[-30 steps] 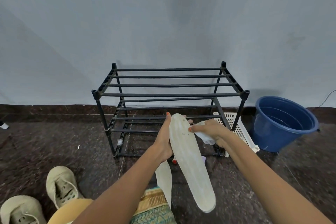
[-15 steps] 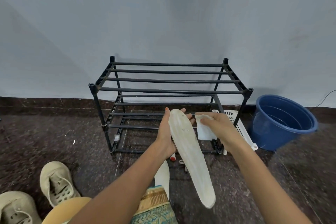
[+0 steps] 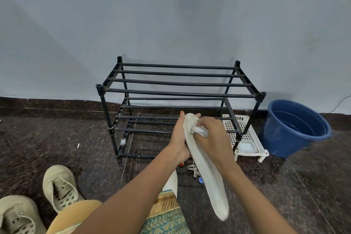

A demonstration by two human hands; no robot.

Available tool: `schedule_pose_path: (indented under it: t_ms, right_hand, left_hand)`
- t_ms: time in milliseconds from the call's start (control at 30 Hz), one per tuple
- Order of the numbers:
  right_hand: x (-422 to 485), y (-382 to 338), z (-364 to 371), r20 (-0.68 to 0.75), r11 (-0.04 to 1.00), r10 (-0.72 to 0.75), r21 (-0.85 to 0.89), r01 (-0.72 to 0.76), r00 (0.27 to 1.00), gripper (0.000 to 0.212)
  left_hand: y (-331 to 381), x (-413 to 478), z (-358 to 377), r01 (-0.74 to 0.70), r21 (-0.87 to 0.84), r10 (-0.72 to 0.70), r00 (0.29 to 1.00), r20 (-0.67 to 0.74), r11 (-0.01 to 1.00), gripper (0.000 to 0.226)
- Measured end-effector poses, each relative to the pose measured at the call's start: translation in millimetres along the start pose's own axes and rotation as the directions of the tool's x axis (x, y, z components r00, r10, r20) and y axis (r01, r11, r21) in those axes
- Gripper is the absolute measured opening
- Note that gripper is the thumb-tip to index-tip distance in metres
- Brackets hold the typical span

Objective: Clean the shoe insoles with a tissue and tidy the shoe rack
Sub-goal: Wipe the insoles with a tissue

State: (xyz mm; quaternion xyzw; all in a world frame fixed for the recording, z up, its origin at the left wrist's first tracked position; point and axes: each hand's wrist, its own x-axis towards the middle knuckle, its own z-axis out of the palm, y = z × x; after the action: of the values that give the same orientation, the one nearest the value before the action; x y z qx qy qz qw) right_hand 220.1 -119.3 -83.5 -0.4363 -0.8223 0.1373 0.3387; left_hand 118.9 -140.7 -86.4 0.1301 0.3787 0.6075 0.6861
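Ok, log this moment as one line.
phase: cleaning | left hand: holds insole | right hand: grips tissue, pressed on insole's upper end | shoe rack: behind hands

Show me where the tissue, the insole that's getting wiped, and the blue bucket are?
tissue [image 3: 199, 131], head view, on the crumpled white wad pressed to the insole.
insole [image 3: 218, 199], head view, on its bare lower half.
blue bucket [image 3: 284, 142], head view, on its outer wall.

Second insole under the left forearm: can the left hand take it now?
Probably not yet: left hand grips the held insole, right hand presses tissue on it; the second insole lies otherwise unblocked.
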Motion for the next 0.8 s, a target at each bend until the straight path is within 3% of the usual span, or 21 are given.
schedule_pose_path:
  t_ms: [167,400,567,800]
  right_hand:
    - [-5.7,-10.1,-7.0,0.031,1.0,-0.02,-0.007,0.02,0.999,0.021]
    - [-0.9,-20.7,-18.2,-0.032,0.996,0.016,0.093,-0.013,0.999,0.012]
    - [-0.1,-27.3,-25.7,-0.017,0.974,0.095,0.208,-0.09,0.995,0.026]
    - [4.8,-26.1,-34.4,-0.108,0.925,0.142,0.369,-0.092,0.984,0.012]
  left_hand:
    - [4.7,0.1,0.2,-0.001,-0.05,0.0,1.0,-0.03,0.999,0.058]
    - [11.0,-15.4,11.9,0.018,0.009,-0.018,1.0,-0.009,1.0,0.056]
    - [10.9,-22.6,17.8,0.015,-0.019,-0.015,1.0,-0.004,1.0,0.059]
    - [4.4,-22.6,12.3,0.014,0.018,-0.014,1.0,0.002,1.0,0.061]
